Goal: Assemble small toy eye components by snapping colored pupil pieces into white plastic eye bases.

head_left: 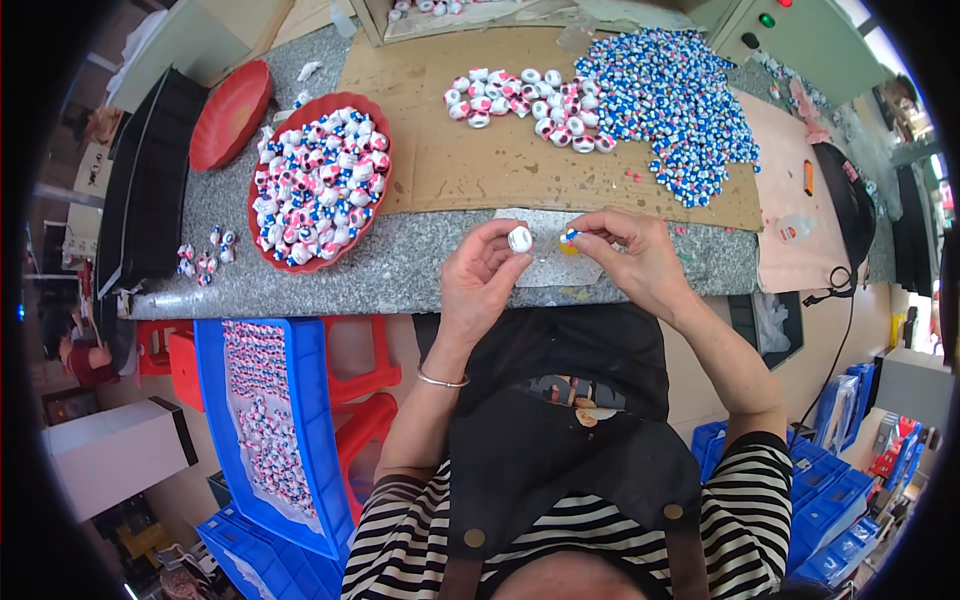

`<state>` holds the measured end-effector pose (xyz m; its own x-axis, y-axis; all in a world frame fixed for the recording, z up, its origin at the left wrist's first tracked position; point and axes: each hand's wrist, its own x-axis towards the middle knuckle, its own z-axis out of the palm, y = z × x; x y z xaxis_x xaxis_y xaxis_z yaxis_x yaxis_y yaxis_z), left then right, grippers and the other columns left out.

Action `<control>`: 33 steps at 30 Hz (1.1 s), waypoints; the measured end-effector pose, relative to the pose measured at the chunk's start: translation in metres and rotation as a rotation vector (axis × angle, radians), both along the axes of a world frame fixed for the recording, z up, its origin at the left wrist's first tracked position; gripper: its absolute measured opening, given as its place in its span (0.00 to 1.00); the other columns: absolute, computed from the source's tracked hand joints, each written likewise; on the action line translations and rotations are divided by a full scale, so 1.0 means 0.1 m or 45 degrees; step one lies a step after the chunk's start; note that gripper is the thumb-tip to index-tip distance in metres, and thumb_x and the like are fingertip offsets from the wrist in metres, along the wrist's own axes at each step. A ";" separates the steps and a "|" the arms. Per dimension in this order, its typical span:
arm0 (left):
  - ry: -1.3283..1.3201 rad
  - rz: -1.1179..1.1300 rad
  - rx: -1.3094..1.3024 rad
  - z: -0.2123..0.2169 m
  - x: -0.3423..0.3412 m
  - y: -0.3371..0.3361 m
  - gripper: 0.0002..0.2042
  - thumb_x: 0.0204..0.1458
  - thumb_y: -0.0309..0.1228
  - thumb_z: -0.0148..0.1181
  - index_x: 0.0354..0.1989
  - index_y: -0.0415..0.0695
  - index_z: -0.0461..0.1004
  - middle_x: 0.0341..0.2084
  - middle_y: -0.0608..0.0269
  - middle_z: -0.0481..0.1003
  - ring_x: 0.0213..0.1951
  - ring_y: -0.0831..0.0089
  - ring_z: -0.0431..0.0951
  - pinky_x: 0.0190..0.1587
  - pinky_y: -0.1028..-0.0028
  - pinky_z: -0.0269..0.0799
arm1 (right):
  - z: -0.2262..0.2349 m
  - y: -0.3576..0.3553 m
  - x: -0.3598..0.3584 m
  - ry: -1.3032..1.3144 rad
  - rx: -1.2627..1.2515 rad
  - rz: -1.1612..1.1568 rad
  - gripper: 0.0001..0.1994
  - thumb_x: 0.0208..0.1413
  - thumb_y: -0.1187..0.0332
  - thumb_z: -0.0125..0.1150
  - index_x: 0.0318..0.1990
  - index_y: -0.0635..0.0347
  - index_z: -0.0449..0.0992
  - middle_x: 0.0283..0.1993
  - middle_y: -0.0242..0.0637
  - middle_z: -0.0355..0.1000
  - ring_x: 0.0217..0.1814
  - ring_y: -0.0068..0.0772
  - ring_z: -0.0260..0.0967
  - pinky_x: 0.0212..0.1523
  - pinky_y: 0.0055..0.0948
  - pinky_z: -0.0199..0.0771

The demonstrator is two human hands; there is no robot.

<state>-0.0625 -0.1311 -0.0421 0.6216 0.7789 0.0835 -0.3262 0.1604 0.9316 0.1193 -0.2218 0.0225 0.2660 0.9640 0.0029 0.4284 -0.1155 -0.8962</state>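
In my left hand [482, 272], pinched between thumb and fingers, is a small white rounded figurine head [519, 239] with dark markings. A short way to its right, my right hand [632, 258] grips a small blue-and-white figurine body [569, 237] between thumb and fingertips. The two pieces are apart. Something small and yellow [569, 249] shows just under the right fingertips; whether it touches the piece I cannot tell. Both hands are over a pale speckled sheet [545, 272] at the near edge of the grey stone worktop.
Beyond my hands, cardboard [430, 150] carries loose white-and-pink heads [550, 105] and a heap of blue-and-white bodies [670, 110]. At left stand a filled red bowl [384, 180], another red bowl [228, 115] and a black bin [150, 190]. A blue crate [212, 400] stands below.
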 end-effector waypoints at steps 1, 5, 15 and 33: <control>0.009 0.014 0.015 0.01 0.00 -0.01 0.17 0.51 0.13 0.57 0.51 0.35 0.68 0.44 0.59 0.74 0.46 0.75 0.76 0.50 0.76 0.73 | 0.00 -0.01 0.01 -0.001 0.002 -0.004 0.08 0.55 0.71 0.62 0.40 0.66 0.79 0.35 0.34 0.77 0.36 0.20 0.72 0.39 0.22 0.71; 0.102 0.127 0.251 -0.03 0.04 -0.02 0.17 0.49 0.12 0.59 0.48 0.36 0.71 0.43 0.59 0.74 0.43 0.74 0.77 0.46 0.76 0.75 | -0.11 -0.01 0.03 0.297 -0.098 -0.048 0.08 0.56 0.72 0.61 0.41 0.66 0.79 0.34 0.32 0.77 0.36 0.17 0.71 0.38 0.20 0.72; 0.298 0.278 0.838 0.00 0.07 -0.07 0.19 0.43 0.13 0.63 0.45 0.37 0.73 0.42 0.54 0.74 0.37 0.67 0.79 0.37 0.75 0.78 | -0.06 0.00 -0.06 0.671 -0.083 -0.038 0.07 0.57 0.74 0.60 0.42 0.67 0.79 0.35 0.29 0.76 0.37 0.14 0.70 0.37 0.17 0.71; -0.133 -0.222 -0.457 -0.03 -0.09 0.06 0.17 0.64 0.28 0.45 0.59 0.35 0.64 0.46 0.49 0.74 0.45 0.66 0.77 0.51 0.70 0.74 | -0.08 -0.06 0.05 -0.134 0.074 -0.017 0.06 0.53 0.72 0.63 0.37 0.63 0.78 0.31 0.39 0.74 0.29 0.29 0.70 0.32 0.27 0.70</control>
<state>-0.0716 -0.1247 -0.0450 0.7493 0.6539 -0.1046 -0.3552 0.5301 0.7700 0.1245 -0.2278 0.0143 0.2742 0.9577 0.0870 0.5194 -0.0714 -0.8515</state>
